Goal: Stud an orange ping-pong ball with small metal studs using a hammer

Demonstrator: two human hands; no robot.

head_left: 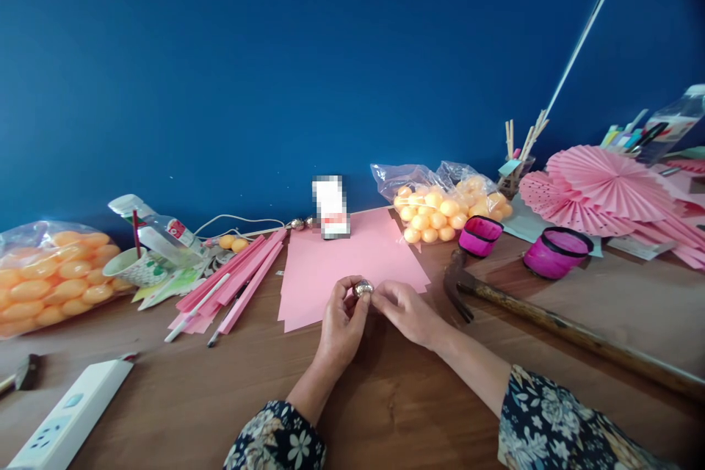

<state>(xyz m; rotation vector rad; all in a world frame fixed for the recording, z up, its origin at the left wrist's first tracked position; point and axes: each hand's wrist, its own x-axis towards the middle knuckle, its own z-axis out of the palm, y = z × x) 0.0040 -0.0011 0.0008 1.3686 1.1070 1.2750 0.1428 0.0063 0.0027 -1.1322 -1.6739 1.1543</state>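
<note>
Gripping a small, shiny, round, silver-coloured metal ball [363, 288] between thumb and curled fingers of the left hand [340, 323]. Meeting it from the other side with thumb and forefinger of the right hand [408, 311], drawn close together at the ball's right edge. Cannot tell at this size whether pinching the metal itself with the right, pinching something thin beside it, or merely touching.

Holding the ball over the near part of overlapping flat, pale-pink paper sheets [346, 257], out ahead on a brown wood-grained tabletop [380, 411]. Cannot tell whether resting it on the paper or keeping it just clear.

Judging by the meeting of both sets of fingertips on one small object, apparently at a step of close handwork: steadying with the left, working with the right. Likely to call for a firm left pinch against slipping on so smooth a surface, and for small, exact motions of the right fingertips.

Worth minding, beside the right forearm, the dark metal-headed hammer with a long, worn wooden handle [529, 313]. Worth noting too, near the far left corner of the sheets, similar shiny metal pieces [297, 224], too small to make out fully.
</note>
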